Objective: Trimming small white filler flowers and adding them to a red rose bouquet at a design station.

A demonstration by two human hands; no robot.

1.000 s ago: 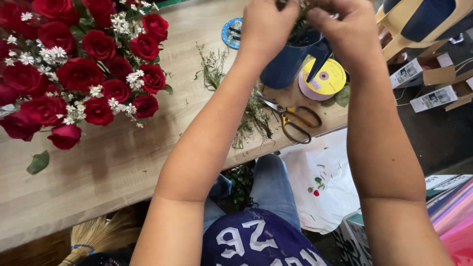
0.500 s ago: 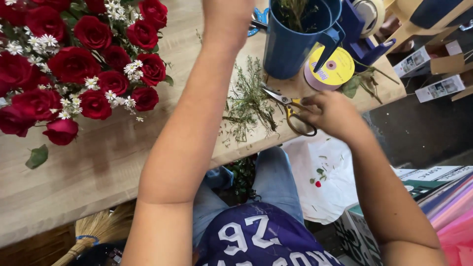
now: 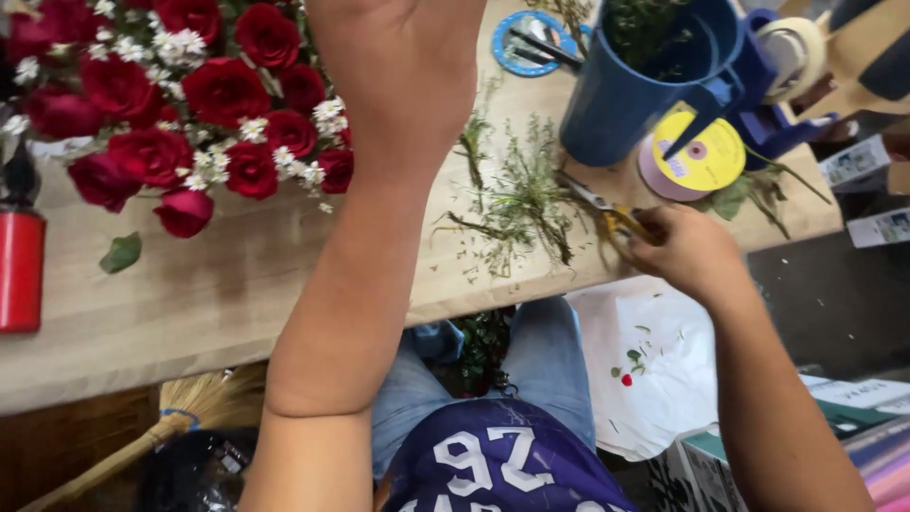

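Note:
My left hand (image 3: 398, 66) is raised close to the camera over the wooden table (image 3: 190, 294). Its fingers run off the top edge, so what it holds is hidden. My right hand (image 3: 682, 251) rests at the table's front edge, closed around the yellow handles of the scissors (image 3: 607, 216), whose blades lie on the table pointing left. A scatter of green stem trimmings (image 3: 517, 199) lies just left of the blades. A bunch of red roses with small white flowers (image 3: 190, 95) lies at the left.
A blue bucket (image 3: 645, 85) with greenery stands at the back right, a yellow ribbon spool (image 3: 697, 156) leaning beside it. A blue tape dispenser (image 3: 787, 57) is further right. A red can (image 3: 19, 270) stands at the left edge. A broom (image 3: 190, 408) and a white bag (image 3: 645, 360) lie below.
My right hand came down from the bucket to the table edge and closed on the scissors. My left hand stayed raised. The view moved closer in.

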